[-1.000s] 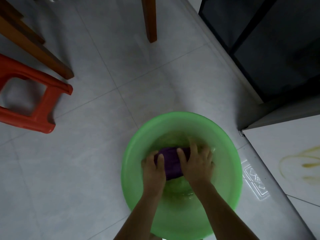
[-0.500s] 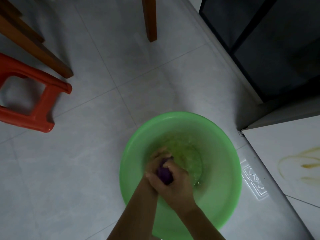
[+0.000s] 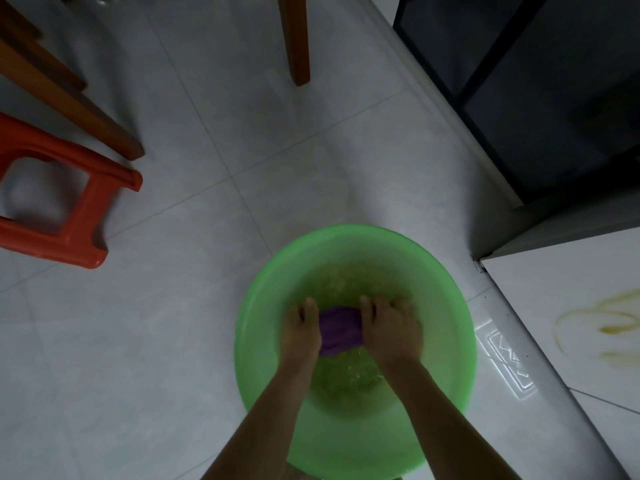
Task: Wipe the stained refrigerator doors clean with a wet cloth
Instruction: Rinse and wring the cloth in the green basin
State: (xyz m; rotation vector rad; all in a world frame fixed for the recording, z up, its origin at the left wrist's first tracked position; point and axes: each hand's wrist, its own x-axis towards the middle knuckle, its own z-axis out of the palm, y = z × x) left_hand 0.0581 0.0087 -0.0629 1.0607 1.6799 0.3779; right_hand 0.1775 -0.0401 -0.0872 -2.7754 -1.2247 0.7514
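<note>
Two hands are working inside one basin. The left hand (image 3: 300, 332) is holding the left end of a single purple cloth (image 3: 339, 332), and the right hand (image 3: 391, 332) is covering its right end; each grip is closing on the fabric, so the bunched cloth is showing only as a short, soft lump between them. The cloth is sitting low in the round green basin (image 3: 450, 358), at the surface of shallow water that is rippling and glinting around the wrists. The basin is smooth, translucent plastic with a wide rolled rim, and it is standing on the floor (image 3: 173, 341), which is pale, glossy tile with thin grout lines.

One white refrigerator door (image 3: 540, 299) is showing at the right edge, just beside the basin (flat, smooth, lightly shiny). Its stain (image 3: 609, 323) is spreading as several yellowish looping streaks. Behind it, one dark cabinet (image 3: 536, 98) with straight black framing is filling the upper right corner.

One red stool (image 3: 86, 216) of moulded plastic, with rounded corners and an open side panel, is standing at the left, well apart from the basin. Three brown wooden legs are coming into view: two slanted ones (image 3: 69, 98) above the stool and one upright leg (image 3: 294, 39) at the top centre, all square-cut and smooth.
</note>
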